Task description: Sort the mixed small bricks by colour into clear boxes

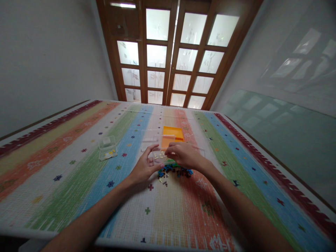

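Note:
My left hand (144, 168) grips the near left edge of a shallow clear plastic container (157, 161), thumb along the front and fingers curled round the side. Small pale yellow pieces (161, 155) lie scattered inside it. Over the container's right side is my right hand (183, 154), its thumb and fingertips pinched together; whatever they hold is too small to make out. Just below the container, partly covered by it and my right hand, is a loose pile of tiny blue, brown and green toy bricks (165, 171). A few cream and dark bricks (165, 182) lie nearer me.
An orange tray (172, 132) sits just beyond my hands, with clear plastic lids or boxes (149, 140) beside it. Off to the left stands an open clear box (99, 144) with yellow pieces. A striped cloth (91, 168) covers the table; wood-framed glass doors (170, 52) are beyond.

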`<state>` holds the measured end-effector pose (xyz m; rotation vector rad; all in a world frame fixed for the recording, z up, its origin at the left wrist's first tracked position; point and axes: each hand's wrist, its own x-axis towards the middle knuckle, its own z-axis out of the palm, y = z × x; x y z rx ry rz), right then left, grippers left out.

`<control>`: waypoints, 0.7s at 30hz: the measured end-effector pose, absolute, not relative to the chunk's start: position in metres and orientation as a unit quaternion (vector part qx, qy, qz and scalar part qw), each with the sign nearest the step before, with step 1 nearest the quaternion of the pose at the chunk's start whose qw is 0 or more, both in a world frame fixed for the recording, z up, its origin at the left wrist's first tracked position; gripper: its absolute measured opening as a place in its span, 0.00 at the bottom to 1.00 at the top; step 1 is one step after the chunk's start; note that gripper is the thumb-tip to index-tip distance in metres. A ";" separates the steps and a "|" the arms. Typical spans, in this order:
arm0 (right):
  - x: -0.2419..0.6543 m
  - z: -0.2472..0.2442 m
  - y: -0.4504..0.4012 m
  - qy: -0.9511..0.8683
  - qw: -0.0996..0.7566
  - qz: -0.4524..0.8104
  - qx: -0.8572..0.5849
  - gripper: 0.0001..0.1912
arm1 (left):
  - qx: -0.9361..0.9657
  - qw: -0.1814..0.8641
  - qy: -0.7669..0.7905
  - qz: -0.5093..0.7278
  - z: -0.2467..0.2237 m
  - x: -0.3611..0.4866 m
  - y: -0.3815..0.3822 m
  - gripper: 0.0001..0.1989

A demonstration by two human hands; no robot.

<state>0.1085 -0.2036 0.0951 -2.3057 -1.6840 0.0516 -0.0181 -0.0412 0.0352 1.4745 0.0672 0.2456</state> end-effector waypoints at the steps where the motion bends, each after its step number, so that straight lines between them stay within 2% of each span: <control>1: 0.108 0.094 -0.202 -0.587 0.151 0.021 -0.796 0.07 | 0.673 0.731 0.028 0.112 0.035 -0.018 -0.041 0.36; 12: 0.106 0.093 -0.188 -0.604 0.203 0.046 -0.770 0.04 | 0.668 0.734 0.005 0.122 0.027 -0.015 -0.039 0.36; 21: 0.108 0.094 -0.188 -0.598 0.202 0.036 -0.775 0.03 | 0.638 0.764 -0.002 0.095 0.027 -0.015 -0.038 0.38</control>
